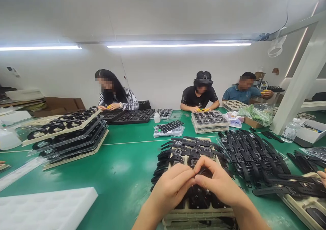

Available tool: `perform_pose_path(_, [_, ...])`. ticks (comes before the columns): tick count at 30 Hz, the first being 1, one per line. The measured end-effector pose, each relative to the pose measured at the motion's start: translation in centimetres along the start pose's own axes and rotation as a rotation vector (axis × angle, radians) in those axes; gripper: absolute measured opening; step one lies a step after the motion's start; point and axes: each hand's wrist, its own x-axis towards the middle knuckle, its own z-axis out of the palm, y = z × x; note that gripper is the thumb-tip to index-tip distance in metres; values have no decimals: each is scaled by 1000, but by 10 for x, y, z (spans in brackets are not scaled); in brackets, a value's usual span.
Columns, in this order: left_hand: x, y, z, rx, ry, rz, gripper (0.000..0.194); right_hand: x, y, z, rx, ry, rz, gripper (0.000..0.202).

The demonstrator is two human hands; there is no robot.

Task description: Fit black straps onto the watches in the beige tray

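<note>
Two hands [170, 187] [218, 181] meet above seemingly rubber-strapped watches [178, 152].

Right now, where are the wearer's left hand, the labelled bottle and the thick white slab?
Left hand [172, 185]: head view, back of hand.
Labelled bottle [290, 132]: head view, its label.
Thick white slab [46, 209]: head view, top face.

The hands [171, 186] cover part of the watch tray [198, 212] (whatever they pinch is too hidden to name).
</note>
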Motion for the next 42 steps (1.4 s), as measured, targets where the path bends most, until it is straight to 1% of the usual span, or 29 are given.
perform_pose_path(5, [3, 10, 2, 253, -1, 78, 19, 3, 2, 3, -74, 101, -12, 14])
perform_pose_path(7, [3, 11, 2, 315, 32, 125, 19, 4, 2, 5, -73, 113, 1, 14])
perform_pose_path(13, [2, 7, 1, 364, 155, 235, 16, 5, 5, 2, -37, 109, -6, 20])
perform_pose_path(17, [0, 6, 0, 375, 188, 256, 18, 2, 5, -3, -55, 125, -29, 22])
perform_pose_path(20, [0, 7, -3, 388, 191, 278, 17, -1, 1, -3, -98, 118, -61, 23])
perform_pose_path(22, [0, 8, -6, 373, 178, 281, 17, -4, -3, -4, -153, 102, -89, 20])
perform_pose_path(24, [1, 9, -9, 333, 160, 257, 16, -6, -8, -7, -228, 46, -126, 15])
perform_pose_path(27, [3, 10, -12, 286, 148, 225, 16, -9, -12, -12, -318, -60, -158, 19])
perform_pose_path(32, [3, 11, -10, 314, 187, 291, 18, -14, -17, -16, -424, -60, -205, 17])
perform_pose_path(34, [4, 12, -11, 297, 204, 290, 21, -18, -19, -17, -436, -65, -239, 17])
perform_pose_path(35, [5, 12, -12, 265, 202, 267, 22, -20, -20, -18, -438, -45, -245, 17])
perform_pose_path(36, [5, 13, -14, 221, 196, 229, 22, -22, -19, -21, -440, 5, -240, 17])
perform_pose_path(38, [6, 14, -20, 135, 199, 144, 24, -22, -16, -31, -455, 181, -198, 20])
perform_pose_path(40, [7, 15, -26, 94, 263, 75, 24, -17, -11, -47, -521, 360, -120, 24])
perform_pose_path(41, [6, 16, -29, 88, 313, 49, 25, -11, -8, -55, -581, 398, -75, 26])
perform_pose_path(42, [6, 16, -31, 89, 357, 32, 26, -4, -5, -63, -658, 378, -25, 26])
